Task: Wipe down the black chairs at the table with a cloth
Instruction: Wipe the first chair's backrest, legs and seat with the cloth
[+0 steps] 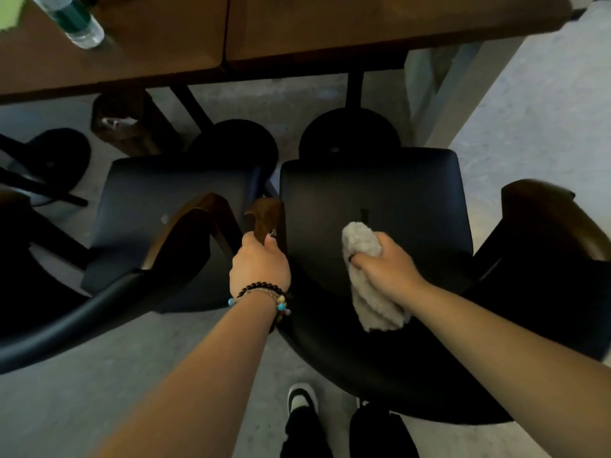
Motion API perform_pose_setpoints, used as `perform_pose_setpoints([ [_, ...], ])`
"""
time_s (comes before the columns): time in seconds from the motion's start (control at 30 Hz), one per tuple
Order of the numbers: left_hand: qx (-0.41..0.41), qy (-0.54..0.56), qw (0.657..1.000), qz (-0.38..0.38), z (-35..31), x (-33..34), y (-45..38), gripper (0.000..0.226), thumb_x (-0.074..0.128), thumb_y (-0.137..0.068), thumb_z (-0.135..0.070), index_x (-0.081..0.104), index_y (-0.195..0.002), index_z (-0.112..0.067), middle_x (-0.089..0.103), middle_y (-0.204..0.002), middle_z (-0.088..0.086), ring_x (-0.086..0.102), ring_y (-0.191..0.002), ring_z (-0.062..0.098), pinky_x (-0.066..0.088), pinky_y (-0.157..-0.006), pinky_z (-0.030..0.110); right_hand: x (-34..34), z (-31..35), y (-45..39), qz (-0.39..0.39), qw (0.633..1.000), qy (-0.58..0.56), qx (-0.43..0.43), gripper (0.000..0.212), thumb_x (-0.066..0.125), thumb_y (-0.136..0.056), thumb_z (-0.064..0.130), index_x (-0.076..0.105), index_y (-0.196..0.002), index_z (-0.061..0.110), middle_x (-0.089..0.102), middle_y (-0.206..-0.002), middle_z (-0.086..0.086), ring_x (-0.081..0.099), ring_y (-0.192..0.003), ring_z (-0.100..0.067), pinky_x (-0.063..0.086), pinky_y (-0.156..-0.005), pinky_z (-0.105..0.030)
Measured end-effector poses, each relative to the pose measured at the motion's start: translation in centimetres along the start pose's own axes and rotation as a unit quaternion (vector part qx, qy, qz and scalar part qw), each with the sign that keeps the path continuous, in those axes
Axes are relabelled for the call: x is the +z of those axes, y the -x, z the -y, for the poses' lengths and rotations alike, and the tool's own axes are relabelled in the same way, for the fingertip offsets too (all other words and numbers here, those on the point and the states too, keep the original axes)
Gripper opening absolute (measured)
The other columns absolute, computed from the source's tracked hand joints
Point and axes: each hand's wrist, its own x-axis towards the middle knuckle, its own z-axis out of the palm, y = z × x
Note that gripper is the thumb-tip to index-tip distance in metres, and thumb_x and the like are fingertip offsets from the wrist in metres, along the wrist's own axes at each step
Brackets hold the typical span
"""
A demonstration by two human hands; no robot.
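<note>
- The brown wooden table is carrying a clear plastic bottle, lying tilted near its left end.
- The grey floor is bearing two black chairs.

A brown wooden table runs across the top, a seam dividing it into two tops; black posts drop from it to round black bases on the floor; the floor is pale grey and mottled, brighter toward the right; a clear plastic bottle with a green label lies tilted on the table at upper left; a dark wooden block stands beneath the table's left part
</note>
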Motion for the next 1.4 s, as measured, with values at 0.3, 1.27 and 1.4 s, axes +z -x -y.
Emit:
perform_pose_setpoints([
  [0.3,0.006,-0.025,0.999,-0.042,0.1,0.9,-1.0,0.041,0.036,-0.101,-0.041,0.044,-0.135,-0.019,0.062,-0.115,0.010,0.062,-0.099,0.032,0.048,-0.074,0.039,8.6,-0.3,-6.4,0.124,0.992,0.000,-0.008,0.032,0.061,-0.088,0.036,0.062,-0.118,0.025,0.063,-0.111,0.001,0.060,-0.099,-0.018,0.046,-0.080,-0.029],
  [1.27,0.010,0.031,0.999,-0.025,0.3,1.0,-1.1,0.032,0.035,-0.101,-0.038,0.049,-0.121,-0.018,0.061,-0.107,0.006,0.053,-0.080,0.020,0.039,-0.064,0.035,5.3,2.5,3.9,0.066,0.971,0.180,-0.146,0.014,0.048,-0.088,0.031,0.058,-0.097,0.033,0.065,-0.093,0.010,0.063,-0.089,-0.009,0.041,-0.064,-0.020],
  [1.4,0.017,0.025,0.999,-0.028,0.1,1.0,-1.2,0.031,0.035,-0.101,-0.037,0.049,-0.121,-0.017,0.058,-0.102,0.005,0.049,-0.076,0.018,0.034,-0.058,0.032,5.7,0.7,-3.0,0.021,0.972,0.233,-0.011,0.036,0.039,-0.100,0.039,0.062,-0.108,0.013,0.063,-0.108,-0.013,0.062,-0.100,-0.032,0.037,-0.075,-0.027],
])
